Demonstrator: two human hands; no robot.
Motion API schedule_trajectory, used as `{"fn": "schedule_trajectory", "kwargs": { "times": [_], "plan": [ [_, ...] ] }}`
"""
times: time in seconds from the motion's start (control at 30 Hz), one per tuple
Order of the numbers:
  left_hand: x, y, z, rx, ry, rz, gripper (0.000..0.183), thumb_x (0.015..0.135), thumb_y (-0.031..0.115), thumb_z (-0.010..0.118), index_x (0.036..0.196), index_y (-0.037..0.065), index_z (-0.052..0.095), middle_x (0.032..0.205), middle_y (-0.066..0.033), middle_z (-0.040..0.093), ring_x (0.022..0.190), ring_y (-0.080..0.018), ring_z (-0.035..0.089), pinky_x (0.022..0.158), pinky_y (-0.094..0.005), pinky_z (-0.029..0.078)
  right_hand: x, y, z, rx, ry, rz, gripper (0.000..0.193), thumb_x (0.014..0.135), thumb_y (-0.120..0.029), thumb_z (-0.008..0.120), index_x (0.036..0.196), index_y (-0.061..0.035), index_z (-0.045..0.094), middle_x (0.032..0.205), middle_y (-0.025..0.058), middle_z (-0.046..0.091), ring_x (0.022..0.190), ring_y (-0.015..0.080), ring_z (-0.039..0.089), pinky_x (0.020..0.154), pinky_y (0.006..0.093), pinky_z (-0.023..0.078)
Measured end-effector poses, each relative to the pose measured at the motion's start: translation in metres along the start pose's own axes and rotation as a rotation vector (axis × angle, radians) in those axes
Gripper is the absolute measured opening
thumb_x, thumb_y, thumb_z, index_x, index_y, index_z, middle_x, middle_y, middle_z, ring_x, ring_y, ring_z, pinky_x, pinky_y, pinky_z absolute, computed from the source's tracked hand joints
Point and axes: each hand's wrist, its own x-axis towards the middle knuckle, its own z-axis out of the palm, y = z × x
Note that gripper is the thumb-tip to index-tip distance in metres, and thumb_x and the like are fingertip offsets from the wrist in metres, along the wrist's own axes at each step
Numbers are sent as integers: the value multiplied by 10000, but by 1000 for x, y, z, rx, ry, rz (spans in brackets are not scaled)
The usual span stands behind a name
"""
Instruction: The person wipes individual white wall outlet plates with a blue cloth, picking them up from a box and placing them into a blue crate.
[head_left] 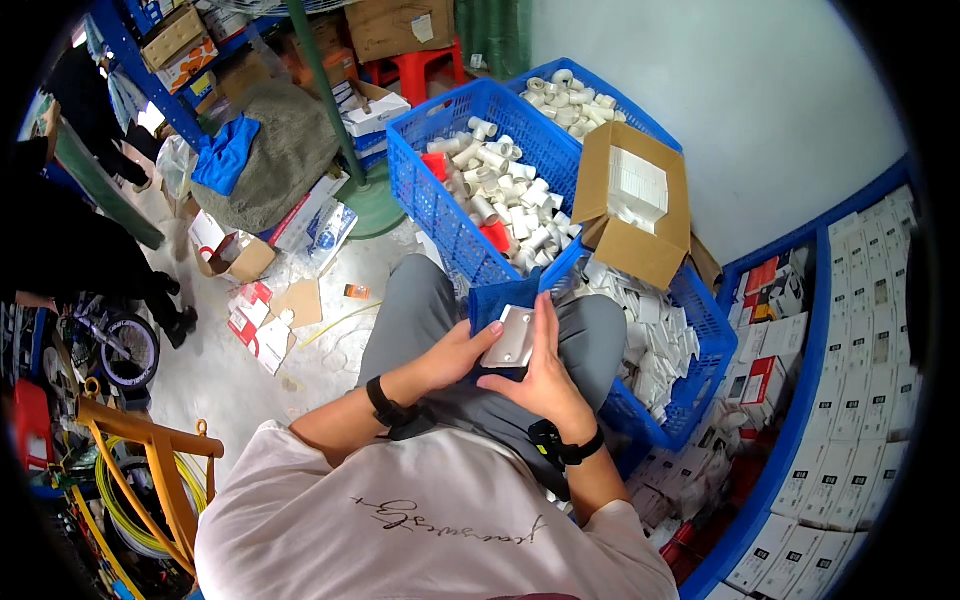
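Over my lap, a white rectangular plastic piece [513, 338] with small round marks near its corners is held between my two hands. My left hand [452, 358] grips its left side, with the thumb resting on the face. Along the right edge lie the straightened fingers of my right hand [545, 378], its thumb near the lower edge. Just beyond the piece, a dark blue item [490, 304] sits between my knees; I cannot make out what it is. Both wrists wear black bands.
Ahead stands a blue crate [415, 170] of white pipe fittings, with another behind it. An open cardboard box [668, 252] leans over a blue crate [712, 372] of white packets at right. White boxes line the right-hand shelf. A green pole base [375, 207] and cardboard scraps lie left.
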Motion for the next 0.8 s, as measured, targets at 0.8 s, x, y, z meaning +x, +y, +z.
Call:
{"fn": "schedule_trajectory", "kwargs": {
  "times": [0.8],
  "plan": [
    [-11, 17, 1, 136, 12, 144, 383, 948, 149, 455, 1304, 9, 437, 1139, -27, 569, 985, -99, 541, 850, -237, 437, 7, -7, -14, -133, -34, 45, 1101, 585, -115, 769, 1388, 98, 46, 1379, 297, 315, 1255, 400, 379, 1034, 388, 332]
  ]
}}
